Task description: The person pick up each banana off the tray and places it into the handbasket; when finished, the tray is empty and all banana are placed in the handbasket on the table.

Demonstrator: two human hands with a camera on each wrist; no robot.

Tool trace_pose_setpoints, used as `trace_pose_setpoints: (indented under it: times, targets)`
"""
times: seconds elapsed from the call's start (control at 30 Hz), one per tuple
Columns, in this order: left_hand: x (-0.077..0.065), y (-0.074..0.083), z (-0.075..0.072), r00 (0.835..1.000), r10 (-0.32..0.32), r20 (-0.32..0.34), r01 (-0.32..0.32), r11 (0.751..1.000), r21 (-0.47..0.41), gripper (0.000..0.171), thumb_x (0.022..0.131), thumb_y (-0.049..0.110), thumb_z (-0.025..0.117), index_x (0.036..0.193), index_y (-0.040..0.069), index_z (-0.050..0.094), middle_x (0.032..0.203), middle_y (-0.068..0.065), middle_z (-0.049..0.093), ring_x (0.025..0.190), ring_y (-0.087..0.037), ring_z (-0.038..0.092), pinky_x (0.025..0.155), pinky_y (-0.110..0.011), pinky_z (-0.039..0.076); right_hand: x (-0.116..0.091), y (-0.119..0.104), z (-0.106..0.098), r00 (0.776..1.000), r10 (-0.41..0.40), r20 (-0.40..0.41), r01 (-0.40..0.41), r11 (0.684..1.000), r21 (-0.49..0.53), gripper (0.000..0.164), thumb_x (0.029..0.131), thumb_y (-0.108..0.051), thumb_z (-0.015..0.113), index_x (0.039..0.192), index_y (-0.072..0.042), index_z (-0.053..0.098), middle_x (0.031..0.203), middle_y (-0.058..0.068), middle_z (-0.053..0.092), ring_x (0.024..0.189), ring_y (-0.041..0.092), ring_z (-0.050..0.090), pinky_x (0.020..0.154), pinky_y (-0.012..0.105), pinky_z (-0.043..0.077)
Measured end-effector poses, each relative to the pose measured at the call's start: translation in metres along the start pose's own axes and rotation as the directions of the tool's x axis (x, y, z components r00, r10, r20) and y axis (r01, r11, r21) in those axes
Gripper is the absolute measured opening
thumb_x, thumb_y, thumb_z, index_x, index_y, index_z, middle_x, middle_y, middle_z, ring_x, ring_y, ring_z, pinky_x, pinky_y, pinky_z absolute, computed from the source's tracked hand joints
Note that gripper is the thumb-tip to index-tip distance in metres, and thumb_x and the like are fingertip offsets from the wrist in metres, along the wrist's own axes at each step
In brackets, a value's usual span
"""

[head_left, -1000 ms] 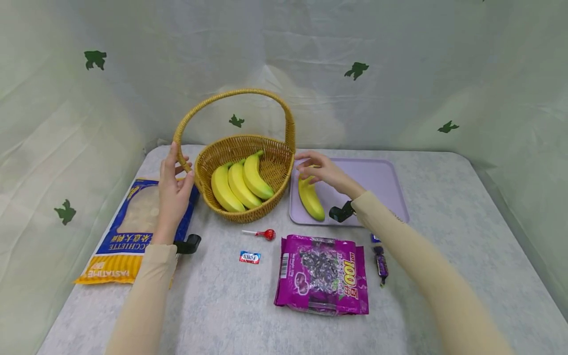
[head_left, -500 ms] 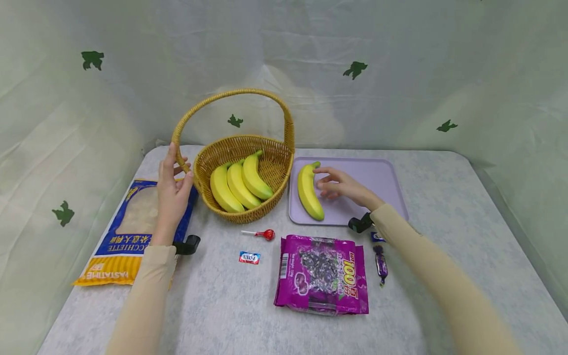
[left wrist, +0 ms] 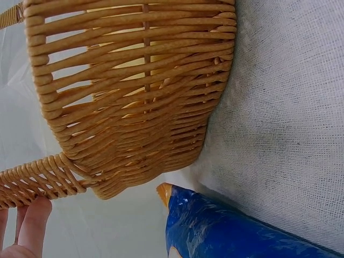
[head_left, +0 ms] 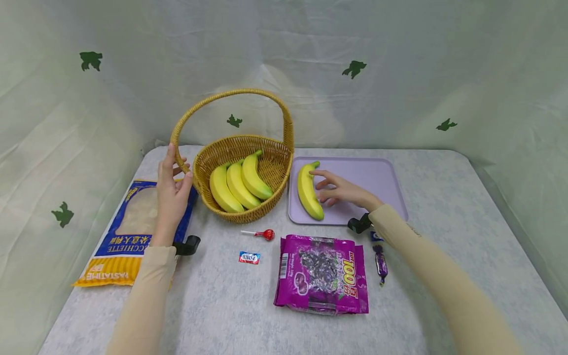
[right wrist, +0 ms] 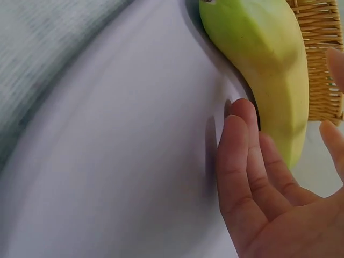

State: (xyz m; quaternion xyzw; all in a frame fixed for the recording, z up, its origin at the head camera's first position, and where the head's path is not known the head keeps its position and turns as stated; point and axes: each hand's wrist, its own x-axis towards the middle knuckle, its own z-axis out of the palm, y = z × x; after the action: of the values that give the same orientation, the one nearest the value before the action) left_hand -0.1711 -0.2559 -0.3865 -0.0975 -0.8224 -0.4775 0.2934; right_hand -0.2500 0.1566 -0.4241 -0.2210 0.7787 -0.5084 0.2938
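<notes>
A wicker basket (head_left: 259, 213) with a tall handle stands at the back left of the table and holds three bananas (head_left: 239, 186). My left hand (head_left: 173, 195) holds the left foot of the handle (left wrist: 43, 180) between thumb and fingers. On the lilac tray (head_left: 361, 185), to the right of the basket, lies one more banana (head_left: 307, 193). Right beside it is my right hand (head_left: 340, 192), fingers spread and loosely bent, gripping nothing. In the right wrist view its fingertips (right wrist: 244, 113) reach the side of the banana (right wrist: 274, 64), low over the tray.
A blue and yellow pasta bag (head_left: 117, 236) lies at the left, partly under my left forearm. In front are a red lollipop (head_left: 267, 234), a small wrapped candy (head_left: 249, 257) and a purple candy bag (head_left: 321, 276). Another purple-wrapped candy (head_left: 380, 264) lies right of that bag.
My right hand has drawn back rightward from over the basket's edge and the tray banana's top, to the banana's right side, then edged slightly closer. The left hand keeps its place on the handle.
</notes>
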Motion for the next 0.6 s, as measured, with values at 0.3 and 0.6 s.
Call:
trace_pose_setpoints:
  times: [0.3,0.6]
  targets:
    - [0.0,0.001,0.0,1.0,-0.01,-0.003,0.01,1.0,0.01,0.063,0.098,0.005,0.048,0.152,0.024,0.021,0.131,-0.018,0.041,0.111,-0.024,0.05,0.081,-0.015,0.044,0.015,-0.011,0.008,1.0,0.017,-0.001,-0.016,0.992,-0.123,0.073,0.093,-0.024,0.063,0.153,-0.026,0.022,0.132,0.022,0.039,0.096,0.029,0.057,0.079,0.039,0.051]
    - [0.0,0.001,0.0,1.0,-0.001,0.001,0.001,1.0,0.011,0.062,0.099,0.008,0.048,0.152,0.025,0.021,0.13,-0.018,0.042,0.111,-0.02,0.049,0.082,-0.017,0.045,0.03,-0.02,0.014,0.998,0.022,-0.052,-0.035,0.969,-0.246,0.069,0.091,-0.028,0.064,0.151,-0.02,0.029,0.114,0.021,0.05,0.078,0.027,0.055,0.067,0.036,0.049]
